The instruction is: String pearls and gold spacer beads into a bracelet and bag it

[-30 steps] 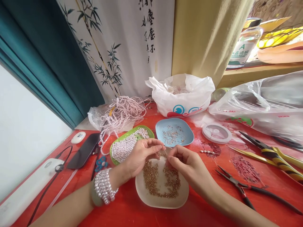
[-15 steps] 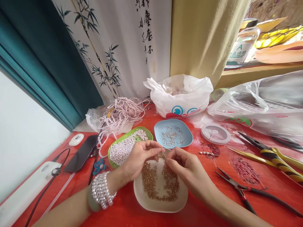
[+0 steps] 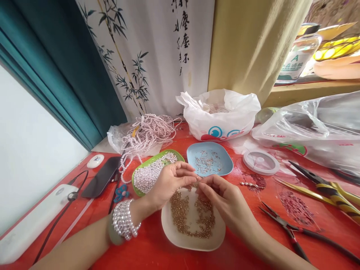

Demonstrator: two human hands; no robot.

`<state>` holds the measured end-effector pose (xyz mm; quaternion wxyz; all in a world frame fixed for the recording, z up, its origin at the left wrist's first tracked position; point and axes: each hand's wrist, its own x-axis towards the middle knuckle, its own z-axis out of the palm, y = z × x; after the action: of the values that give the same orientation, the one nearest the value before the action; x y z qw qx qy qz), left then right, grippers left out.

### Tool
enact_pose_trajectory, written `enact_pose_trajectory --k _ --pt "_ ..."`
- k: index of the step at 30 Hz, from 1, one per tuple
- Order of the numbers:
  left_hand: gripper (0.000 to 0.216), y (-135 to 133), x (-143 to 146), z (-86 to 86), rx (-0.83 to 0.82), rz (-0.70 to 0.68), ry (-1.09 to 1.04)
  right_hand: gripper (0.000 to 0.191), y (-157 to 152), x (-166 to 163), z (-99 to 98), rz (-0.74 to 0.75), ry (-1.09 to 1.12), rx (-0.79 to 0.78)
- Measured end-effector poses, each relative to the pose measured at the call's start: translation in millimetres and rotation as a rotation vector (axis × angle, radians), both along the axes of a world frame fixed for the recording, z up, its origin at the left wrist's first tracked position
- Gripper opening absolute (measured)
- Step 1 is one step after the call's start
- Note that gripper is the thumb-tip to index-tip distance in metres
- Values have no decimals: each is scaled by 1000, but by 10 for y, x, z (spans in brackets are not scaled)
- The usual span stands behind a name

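Note:
Above the far edge of a cream dish (image 3: 194,243), my two hands meet at the fingertips. My left hand (image 3: 174,183) is closed in a pinch, with a band of pearl strands (image 3: 125,220) round its wrist; what its fingertips hold is too small to make out. Thumb and forefinger of my right hand (image 3: 222,195) are pinched together on what looks like a thin pin (image 3: 200,176). Gold beads (image 3: 180,210) lie scattered in the dish below. Behind are a green tray (image 3: 137,190) of white pearl beads and a blue tray (image 3: 191,150) holding small metal pins.
Pink bead strands (image 3: 152,131) are heaped at the back left near a phone (image 3: 102,176) and a blue flower (image 3: 121,193). To the right lie a spool (image 3: 261,162), tweezers (image 3: 305,190), and black-handled pliers (image 3: 289,225). Plastic bags (image 3: 219,116) stand behind.
The whole view has shifted, so the scene sits slightly to the right. My fingertips have drawn closer together, and the thin pin between them shows less.

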<state>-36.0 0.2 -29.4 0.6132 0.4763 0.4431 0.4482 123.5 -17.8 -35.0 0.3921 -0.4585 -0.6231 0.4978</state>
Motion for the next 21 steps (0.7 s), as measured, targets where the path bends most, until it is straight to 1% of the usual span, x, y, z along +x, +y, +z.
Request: enact_pose_trajectory --k 3,7,9,11,12,14,17,19,21 --pt "30 102 -116 91 158 6 185 21 -2 -1 -28 -44 5 7" --pt "17 296 -392 209 282 62 398 22 -3 -7 -32 -71 6 8" --pt "13 373 -528 209 374 72 639 23 -1 -6 -31 -72 1 24" --pt "11 424 -624 159 495 79 911 23 1 -1 -38 -77 -15 46" --pt "11 440 -652 119 543 78 1001 23 3 2 -43 -82 -28 55" --pt "13 460 -670 24 572 60 1043 23 5 10 -52 -97 -50 70" --pt "16 474 -643 -101 598 27 1025 23 4 16 -53 -114 -72 88" --pt "17 483 -629 -143 617 23 1013 23 1 12 -45 -122 -76 107" --pt "15 491 -635 -144 623 25 1004 23 -4 7 -37 -123 -76 124"
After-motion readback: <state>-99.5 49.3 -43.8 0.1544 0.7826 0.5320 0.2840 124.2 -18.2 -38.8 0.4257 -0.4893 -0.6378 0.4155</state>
